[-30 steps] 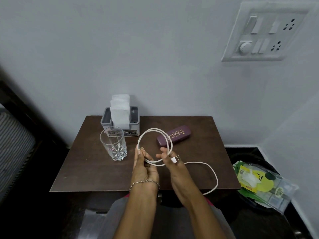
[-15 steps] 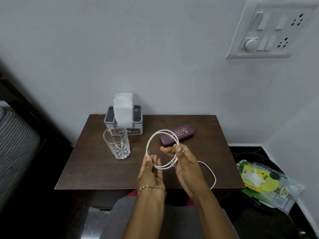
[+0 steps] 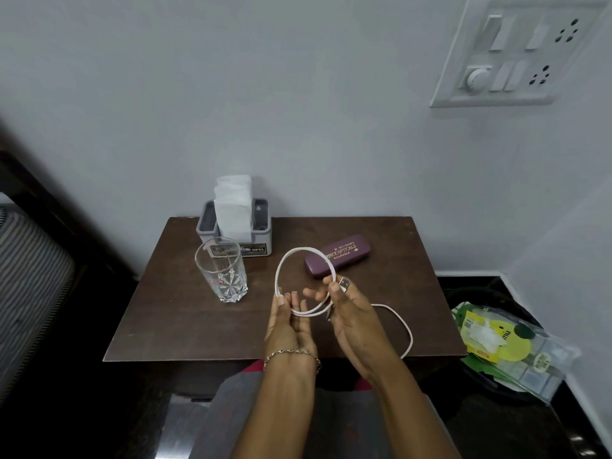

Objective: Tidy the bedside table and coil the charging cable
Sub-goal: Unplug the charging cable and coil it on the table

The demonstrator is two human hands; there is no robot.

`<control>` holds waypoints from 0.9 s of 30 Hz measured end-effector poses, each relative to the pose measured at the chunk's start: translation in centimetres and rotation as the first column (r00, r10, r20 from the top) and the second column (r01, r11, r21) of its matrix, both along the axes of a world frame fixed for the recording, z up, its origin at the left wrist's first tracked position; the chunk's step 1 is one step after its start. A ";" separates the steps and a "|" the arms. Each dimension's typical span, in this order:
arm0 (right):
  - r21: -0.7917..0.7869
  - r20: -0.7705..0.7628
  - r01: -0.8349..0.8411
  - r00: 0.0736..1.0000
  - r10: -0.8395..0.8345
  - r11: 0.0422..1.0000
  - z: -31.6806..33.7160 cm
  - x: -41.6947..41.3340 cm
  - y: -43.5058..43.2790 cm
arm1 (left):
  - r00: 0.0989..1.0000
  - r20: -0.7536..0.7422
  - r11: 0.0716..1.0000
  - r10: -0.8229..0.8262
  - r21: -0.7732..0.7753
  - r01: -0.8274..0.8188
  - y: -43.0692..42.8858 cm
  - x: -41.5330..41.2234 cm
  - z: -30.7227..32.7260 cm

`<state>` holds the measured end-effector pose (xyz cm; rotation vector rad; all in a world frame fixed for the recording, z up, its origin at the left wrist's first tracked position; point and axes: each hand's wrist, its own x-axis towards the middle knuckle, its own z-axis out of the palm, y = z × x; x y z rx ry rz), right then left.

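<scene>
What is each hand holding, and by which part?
Both hold the white charging cable. The left hand holds the bottom of the coiled loop; the right hand pinches it beside the USB plug.

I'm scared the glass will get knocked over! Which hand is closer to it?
The left hand. It holds the charging cable just right of the drinking glass, without touching it. The right hand is farther right, gripping the same cable near the purple spectacle case.
</scene>
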<state>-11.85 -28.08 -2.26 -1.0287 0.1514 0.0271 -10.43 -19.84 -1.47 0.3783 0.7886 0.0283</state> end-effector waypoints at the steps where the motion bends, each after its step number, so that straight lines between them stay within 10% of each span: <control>1: -0.067 -0.007 0.005 1.000 -0.005 0.998 0.1 0.0 0.0 | 1.000 0.012 1.000 -0.007 -0.010 0.007 0.0 0.0 0.0; 7: -0.032 0.020 0.236 0.972 -0.235 0.971 1.9 0.6 -1.0 | 0.942 0.054 0.942 -0.332 0.064 0.328 -0.1 -0.7 0.7; 12: 0.213 -0.065 0.438 0.898 -0.434 0.874 3.5 0.7 -2.1 | 0.630 -0.125 0.573 -0.767 0.308 0.759 -1.1 -2.2 1.8; 21: -0.136 -0.213 0.347 0.905 -0.369 0.928 4.1 -1.6 -4.2 | 0.771 0.177 0.784 -0.612 0.263 0.562 -0.9 0.3 1.8; 27: -0.414 -0.256 0.230 0.899 -0.355 0.881 3.3 -1.8 -4.6 | 0.690 0.258 0.698 -0.676 0.523 0.489 -1.0 0.2 2.3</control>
